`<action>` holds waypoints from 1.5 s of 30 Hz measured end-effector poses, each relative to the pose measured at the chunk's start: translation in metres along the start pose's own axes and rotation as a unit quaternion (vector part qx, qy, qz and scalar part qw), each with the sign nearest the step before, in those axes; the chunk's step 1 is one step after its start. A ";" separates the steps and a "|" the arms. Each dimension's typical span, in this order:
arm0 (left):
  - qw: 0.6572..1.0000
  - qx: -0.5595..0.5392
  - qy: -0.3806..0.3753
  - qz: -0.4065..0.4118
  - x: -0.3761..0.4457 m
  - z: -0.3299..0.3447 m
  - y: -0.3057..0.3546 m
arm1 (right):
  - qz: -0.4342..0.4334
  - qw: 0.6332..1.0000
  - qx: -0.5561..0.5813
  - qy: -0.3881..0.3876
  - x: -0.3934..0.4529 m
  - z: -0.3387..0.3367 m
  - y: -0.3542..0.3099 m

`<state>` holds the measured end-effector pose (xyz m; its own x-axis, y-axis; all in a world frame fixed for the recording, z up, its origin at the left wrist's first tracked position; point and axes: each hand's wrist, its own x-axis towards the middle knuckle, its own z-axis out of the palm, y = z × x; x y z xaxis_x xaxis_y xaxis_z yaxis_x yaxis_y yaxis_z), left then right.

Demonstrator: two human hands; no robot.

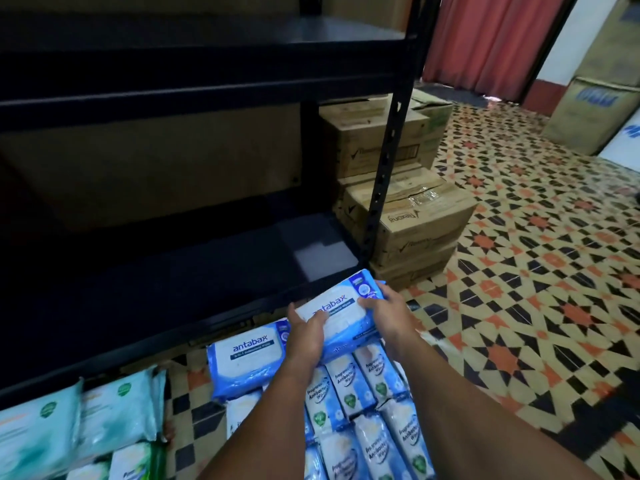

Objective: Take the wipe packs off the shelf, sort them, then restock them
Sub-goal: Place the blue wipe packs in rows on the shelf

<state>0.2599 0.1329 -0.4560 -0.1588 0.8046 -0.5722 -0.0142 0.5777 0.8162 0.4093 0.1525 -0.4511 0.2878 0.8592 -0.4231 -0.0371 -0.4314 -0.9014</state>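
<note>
With my left hand (304, 332) and right hand (386, 311) each curled round an end of a blue wipe pack (341, 311), I hold it level just before the bare bottom shelf (180, 271), apparently restocking from sorted piles on the floor (519, 306).

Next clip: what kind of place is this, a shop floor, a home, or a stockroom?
Most likely a stockroom or back storage room. A bare black metal shelving unit stands beside stacked sealed cardboard cartons, and many wipe packs lie sorted in rows on the patterned tile floor.
</note>
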 end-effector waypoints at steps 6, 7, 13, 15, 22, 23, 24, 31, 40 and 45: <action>0.997 0.075 -0.035 0.009 0.037 0.017 -0.008 | 0.007 0.999 0.004 0.039 0.022 -0.008 0.029; 0.995 0.093 -0.042 0.008 0.045 0.019 -0.008 | 0.008 0.999 0.008 0.049 0.024 -0.008 0.033; 0.987 0.146 -0.065 0.026 0.072 0.024 -0.014 | 0.007 0.997 0.008 0.070 0.040 -0.007 0.055; 0.982 0.176 -0.052 0.039 0.073 0.025 -0.017 | 0.009 0.997 -0.002 0.071 0.048 -0.008 0.062; 0.981 0.184 -0.005 0.061 0.058 0.026 -0.020 | -0.023 0.997 -0.035 0.060 0.040 -0.009 0.042; 0.982 0.177 0.002 0.064 0.052 0.025 -0.018 | -0.028 0.998 -0.035 0.053 0.036 -0.009 0.037; 0.983 0.168 0.008 0.070 0.046 0.024 -0.016 | -0.032 0.998 -0.036 0.045 0.033 -0.009 0.032; 0.972 0.157 0.054 0.169 -0.008 0.004 0.034 | -0.089 0.996 -0.007 0.023 -0.012 -0.013 -0.024; 0.927 0.184 0.139 0.296 -0.109 -0.043 0.144 | -0.205 0.977 -0.007 0.058 -0.097 -0.001 -0.147; 0.905 0.164 0.181 0.350 -0.162 -0.069 0.203 | -0.298 0.953 -0.009 0.061 -0.141 0.010 -0.218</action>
<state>0.2149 0.1107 -0.1923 -0.3288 0.9257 0.1869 0.4988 0.0022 0.8667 0.3673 0.1281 -0.1959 0.3621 0.9150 0.1780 0.1843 0.1169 -0.9759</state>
